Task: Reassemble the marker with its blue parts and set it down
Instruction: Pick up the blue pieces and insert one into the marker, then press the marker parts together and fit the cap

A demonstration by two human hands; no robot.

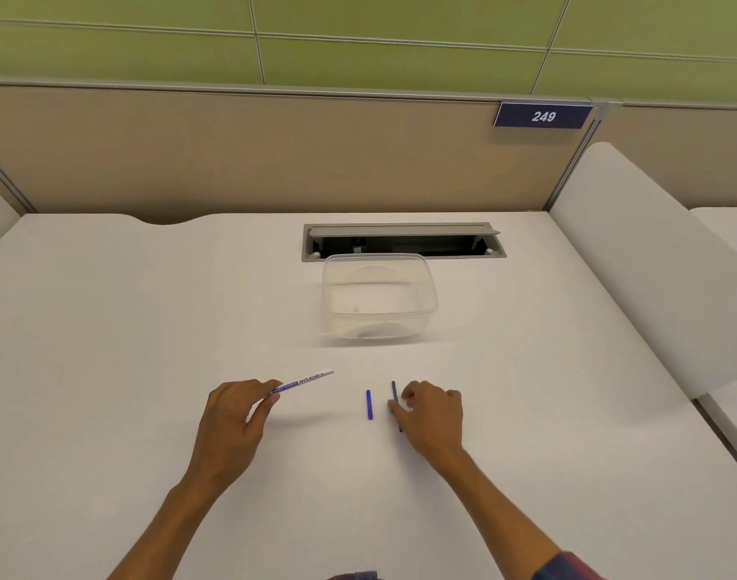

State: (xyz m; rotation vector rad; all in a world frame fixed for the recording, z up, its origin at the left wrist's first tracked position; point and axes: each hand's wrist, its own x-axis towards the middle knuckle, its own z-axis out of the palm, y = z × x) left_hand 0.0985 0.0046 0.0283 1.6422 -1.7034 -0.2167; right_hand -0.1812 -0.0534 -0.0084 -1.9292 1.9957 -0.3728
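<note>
Two bare forearms in view, both uncovered from wrist toward elbow. Left hand [233,416] and right hand [431,414]: bare, with no rings, watch or bands visible. Rolled-up dark blue and red plaid fabric sleeve [567,568] at the right elbow (pattern partly cropped by the frame edge). Small patch of blue-grey cloth garment [358,576] at bottom centre, mostly cut off.

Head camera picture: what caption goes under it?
Left hand holds the marker body; right hand picks one blue part, another lies free.
</note>
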